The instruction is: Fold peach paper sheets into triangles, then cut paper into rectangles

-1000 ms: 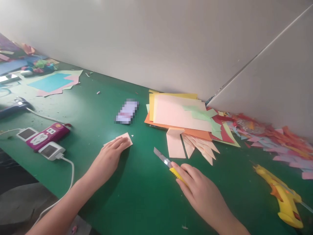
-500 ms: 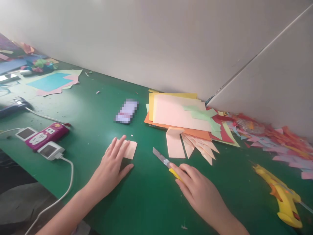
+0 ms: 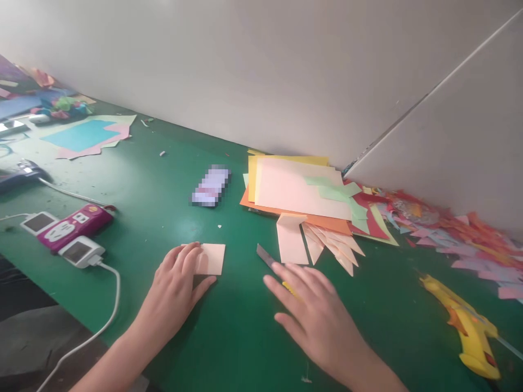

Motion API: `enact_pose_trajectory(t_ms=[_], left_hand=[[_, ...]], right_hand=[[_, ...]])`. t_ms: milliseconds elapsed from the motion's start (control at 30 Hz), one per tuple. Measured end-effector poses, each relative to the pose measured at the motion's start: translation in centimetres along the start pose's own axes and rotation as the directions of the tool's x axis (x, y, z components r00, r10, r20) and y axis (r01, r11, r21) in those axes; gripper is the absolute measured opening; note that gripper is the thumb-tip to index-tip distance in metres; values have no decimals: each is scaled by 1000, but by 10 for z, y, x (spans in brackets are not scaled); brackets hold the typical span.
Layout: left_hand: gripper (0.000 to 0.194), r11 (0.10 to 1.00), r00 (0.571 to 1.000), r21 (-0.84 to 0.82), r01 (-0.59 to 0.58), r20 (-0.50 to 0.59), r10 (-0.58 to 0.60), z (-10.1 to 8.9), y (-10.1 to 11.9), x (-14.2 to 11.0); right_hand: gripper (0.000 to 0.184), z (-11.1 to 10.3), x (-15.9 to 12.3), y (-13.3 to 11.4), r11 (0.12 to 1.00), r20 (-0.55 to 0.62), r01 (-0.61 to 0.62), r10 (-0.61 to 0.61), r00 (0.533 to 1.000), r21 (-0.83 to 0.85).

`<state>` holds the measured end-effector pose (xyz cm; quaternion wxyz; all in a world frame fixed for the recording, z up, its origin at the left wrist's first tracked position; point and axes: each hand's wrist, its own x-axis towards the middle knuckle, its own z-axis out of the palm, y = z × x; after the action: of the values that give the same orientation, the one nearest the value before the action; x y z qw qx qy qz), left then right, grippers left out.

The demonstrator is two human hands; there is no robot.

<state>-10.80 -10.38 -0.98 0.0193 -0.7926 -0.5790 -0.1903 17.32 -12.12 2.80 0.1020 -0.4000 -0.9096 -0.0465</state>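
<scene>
My left hand [image 3: 174, 283] is on a small pale-pink piece of paper [image 3: 212, 258] lying on the green table. Its fingers curl over the paper's left part, and the thumb is by the lower edge. My right hand [image 3: 312, 313] is spread over a yellow utility knife, its fingers straight and apart. The knife's blade [image 3: 265, 255] sticks out past the fingertips, pointing up and left; most of the handle is hidden. Just beyond the blade lies a folded pink paper strip [image 3: 292, 242], with several pointed folded pink pieces [image 3: 333, 245] beside it.
Behind these lies a stack of coloured paper [image 3: 298, 185]. A blurred-out phone-like object [image 3: 211, 186] is further left. On the left are a purple power strip [image 3: 73, 226] with plugged-in chargers and a white cable [image 3: 116, 305]. A yellow glue gun [image 3: 466, 326] and paper scraps [image 3: 461, 239] are on the right.
My left hand has pulled back slightly toward me with the paper, its fingers more curled. My right hand has loosened from the knife, its fingers now spread over it.
</scene>
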Motion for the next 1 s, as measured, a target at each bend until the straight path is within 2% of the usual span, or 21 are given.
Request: enact_pose_trajectory(t_ms=[100,200,300,400,533,667,767,833,933,1000], left_hand=[[45,1000,999,-19,-22,-39,21,4,-2,-7],[43,997,994,-13,-76,-81,74,6,-3,-14],[46,995,989,28,-99,-105,101,4,-4,-19],[47,995,993,76,-60,-94,67,2,-5,-21],[51,987,997,152,44,-61,-35,1,-10,-23],[64,979,994,180,96,-77,-83,1,-15,-25],[68,979,993,182,89,-93,-73,-1,-16,-25],[63,983,999,179,36,-23,-32,-3,-14,-24],[57,987,991,147,-64,126,45,-3,-9,-22],[59,988,987,133,-77,150,57,-2,-7,-22]], right_hand=[[37,3,31,-19,980,58,173,-179,982,101],[40,20,63,-35,957,80,256,-268,960,140],[47,39,89,-38,942,90,317,-327,941,107],[51,48,107,-27,961,116,271,-276,954,58],[51,43,117,-3,994,147,109,-111,983,17],[41,28,104,17,999,47,36,-37,998,20],[29,16,78,34,991,-23,-136,136,990,7],[28,12,57,47,976,-6,-216,216,976,19],[33,13,28,65,967,47,-252,250,967,42],[38,17,16,72,962,92,-258,250,964,85]])
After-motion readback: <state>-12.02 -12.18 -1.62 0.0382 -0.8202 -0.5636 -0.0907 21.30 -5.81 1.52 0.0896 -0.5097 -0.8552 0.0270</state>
